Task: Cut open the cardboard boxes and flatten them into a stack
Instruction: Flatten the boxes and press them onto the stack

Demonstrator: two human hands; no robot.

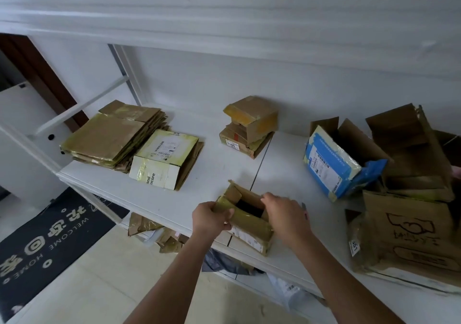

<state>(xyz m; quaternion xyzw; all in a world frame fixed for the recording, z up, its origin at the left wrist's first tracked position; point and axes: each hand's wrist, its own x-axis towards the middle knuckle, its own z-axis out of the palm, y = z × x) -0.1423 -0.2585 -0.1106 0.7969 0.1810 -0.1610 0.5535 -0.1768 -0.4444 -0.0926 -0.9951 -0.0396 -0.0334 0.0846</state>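
— Where are you at with it?

— I am working the small taped box at the front edge of the white tabletop. My left hand is gripping its left end, fingers curled round the flap; my right hand is clamping over the right end. The top is already open, and I am looking into a dark hollow between my hands. It is not yet flat.

— Any knife in play?

— Something thin is poking out past my right hand, but I cannot tell what it is.

— What is finished?

— At the back left a flattened stack is lying on the tabletop, with a flattened white-labelled box leaning against its right side. I am judging those done.

— And what is left?

— Plenty, I am guessing. A pair of small brown boxes is sitting one on the other near the wall, looking closed. To the right a blue-taped box is lying open but still boxy, and beyond it large open cartons are crowding the right end. Cardboard scraps are lying on the floor below.
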